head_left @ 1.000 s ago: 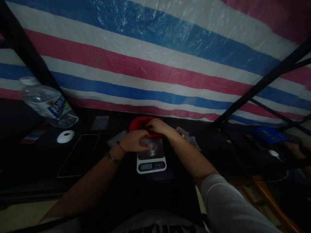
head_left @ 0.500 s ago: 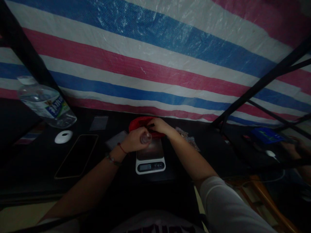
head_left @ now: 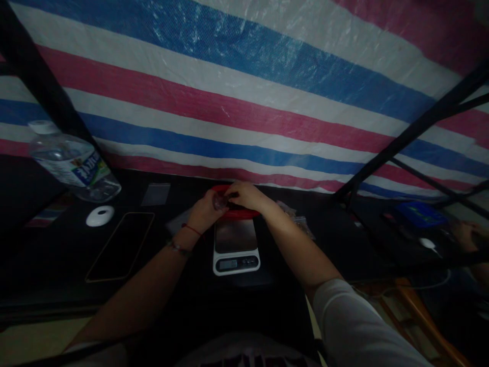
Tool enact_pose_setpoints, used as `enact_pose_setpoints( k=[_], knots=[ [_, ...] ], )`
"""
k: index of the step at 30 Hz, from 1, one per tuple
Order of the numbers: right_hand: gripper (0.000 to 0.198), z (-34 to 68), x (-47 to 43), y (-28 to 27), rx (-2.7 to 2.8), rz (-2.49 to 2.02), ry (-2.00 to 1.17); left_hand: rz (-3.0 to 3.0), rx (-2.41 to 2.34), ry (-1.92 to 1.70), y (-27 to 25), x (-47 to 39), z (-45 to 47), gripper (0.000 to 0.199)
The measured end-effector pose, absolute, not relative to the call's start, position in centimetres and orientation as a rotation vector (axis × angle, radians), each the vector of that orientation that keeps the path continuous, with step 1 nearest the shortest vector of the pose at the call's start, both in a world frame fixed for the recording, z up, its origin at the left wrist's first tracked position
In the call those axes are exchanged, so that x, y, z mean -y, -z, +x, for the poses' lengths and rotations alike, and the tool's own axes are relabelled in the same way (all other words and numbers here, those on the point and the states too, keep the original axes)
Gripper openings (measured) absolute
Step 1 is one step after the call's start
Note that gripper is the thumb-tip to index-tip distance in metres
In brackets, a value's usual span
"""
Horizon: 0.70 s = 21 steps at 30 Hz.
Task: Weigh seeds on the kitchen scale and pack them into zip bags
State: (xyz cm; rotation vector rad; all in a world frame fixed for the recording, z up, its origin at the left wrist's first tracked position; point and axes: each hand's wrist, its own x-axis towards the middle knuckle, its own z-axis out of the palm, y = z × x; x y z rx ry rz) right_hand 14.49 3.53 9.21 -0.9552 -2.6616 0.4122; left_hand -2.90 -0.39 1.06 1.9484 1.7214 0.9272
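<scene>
Over the red bowl (head_left: 242, 214) my left hand (head_left: 204, 210) is closed around a small clear plastic cup (head_left: 220, 201). My right hand (head_left: 247, 195) reaches in from the other side, its fingers bent together at the cup's edge; what they pinch, if anything, is too dark and small to make out. Much of the bowl is hidden behind both hands. Just in front of it sits a white kitchen scale (head_left: 236, 265) with a bare metal plate and a lit display, too dim to read.
A phone (head_left: 121, 247), a white oval case (head_left: 100, 216), a large plastic bottle (head_left: 76, 165) and a clear zip bag (head_left: 156, 194) lie or stand at left. Filled zip bags (head_left: 303, 227) rest by my right forearm. Another person's hand (head_left: 464, 234) is at far right, near a blue packet (head_left: 420, 215).
My left hand has moved away from me with the plastic cup, from above the scale plate to over the bowl. My right hand has come nearer to the cup.
</scene>
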Motion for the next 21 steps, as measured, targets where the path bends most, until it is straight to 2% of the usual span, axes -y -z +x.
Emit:
enact_pose_setpoints(
  k=[8, 21],
  knots=[
    [0.018, 13.1, -2.8, -9.6, 2.787, -0.985, -0.339, 1.947, -1.629, -1.053, -1.2, 0.2, -2.6, 0.043],
    [0.020, 13.9, -3.6, -9.8, 2.729, -1.062, -0.389, 1.767, -1.575, -1.239, -0.4, -0.1, -3.0, 0.052]
  ],
)
